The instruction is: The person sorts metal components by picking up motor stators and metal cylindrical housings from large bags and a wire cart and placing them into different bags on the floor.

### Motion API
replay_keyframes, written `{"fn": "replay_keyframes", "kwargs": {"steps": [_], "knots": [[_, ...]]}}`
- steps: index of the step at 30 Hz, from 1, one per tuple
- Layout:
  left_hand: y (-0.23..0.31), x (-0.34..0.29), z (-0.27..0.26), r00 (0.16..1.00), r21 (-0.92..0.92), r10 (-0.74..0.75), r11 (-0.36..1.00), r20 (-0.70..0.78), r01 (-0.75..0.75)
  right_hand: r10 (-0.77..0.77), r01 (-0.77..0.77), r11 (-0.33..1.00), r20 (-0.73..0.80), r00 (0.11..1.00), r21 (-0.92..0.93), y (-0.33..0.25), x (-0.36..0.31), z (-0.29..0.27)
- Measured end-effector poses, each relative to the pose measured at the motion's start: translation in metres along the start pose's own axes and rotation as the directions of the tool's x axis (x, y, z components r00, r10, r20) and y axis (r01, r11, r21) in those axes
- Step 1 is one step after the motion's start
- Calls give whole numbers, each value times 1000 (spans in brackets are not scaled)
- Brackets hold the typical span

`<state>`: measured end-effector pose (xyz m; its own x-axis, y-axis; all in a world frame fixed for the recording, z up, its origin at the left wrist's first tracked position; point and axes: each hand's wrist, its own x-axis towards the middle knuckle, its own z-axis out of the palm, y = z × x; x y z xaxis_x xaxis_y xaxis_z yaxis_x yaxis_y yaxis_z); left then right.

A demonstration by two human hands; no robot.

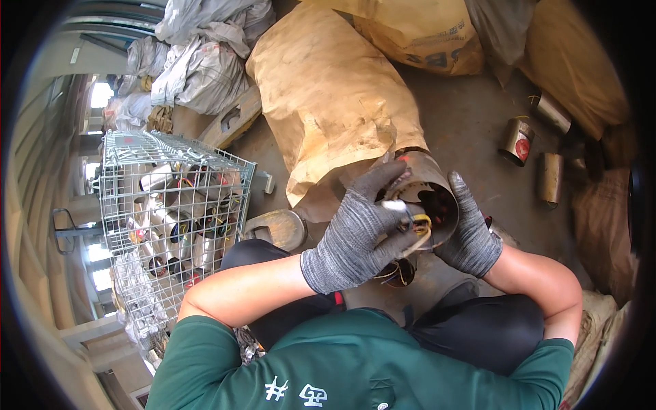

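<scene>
A hollow metal cylinder [449, 222] lies in front of me, its open end toward me and dark inside. Yellow and pale wires [421, 229] hang out of that opening. My left hand [362, 236], in a grey knit glove, closes on the cylinder's left side. Some of its fingers are at the wires, slightly blurred, so whether they pinch them is unclear. On the right side, my right hand [471, 236] in a matching glove wraps the wall, thumb up along the rim. Below the cylinder, a second wired part [398, 273] rests between my legs, partly hidden.
A large brown paper sack [328, 89] lies just beyond the cylinder, its mouth toward me. Left stands a wire mesh cage [174, 219] with several metal cylinders. More loose cylinders [517, 140] lie on the floor at right. White sacks [201, 72] are piled at back left.
</scene>
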<state>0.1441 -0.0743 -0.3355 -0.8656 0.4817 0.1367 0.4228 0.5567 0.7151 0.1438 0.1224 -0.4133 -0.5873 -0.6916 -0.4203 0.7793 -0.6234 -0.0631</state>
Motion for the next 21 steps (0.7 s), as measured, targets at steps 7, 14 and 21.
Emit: {"fn": "replay_keyframes", "kwargs": {"steps": [7, 14, 21], "knots": [[-17, -10, -27, 924, -345, -352, 894, -150, 285, 38, -18, 865, 29, 999, -502, -6, -11, -13], [-7, -7, -41, 960, -92, -194, 980, -200, 179, -62, 82, 844, 54, 997, -531, -4, -9, 4], [-6, -17, -46, 975, -162, -187, 973, -121, 166, -163, 168, 814, 59, 985, -557, -1, -8, 15]]}}
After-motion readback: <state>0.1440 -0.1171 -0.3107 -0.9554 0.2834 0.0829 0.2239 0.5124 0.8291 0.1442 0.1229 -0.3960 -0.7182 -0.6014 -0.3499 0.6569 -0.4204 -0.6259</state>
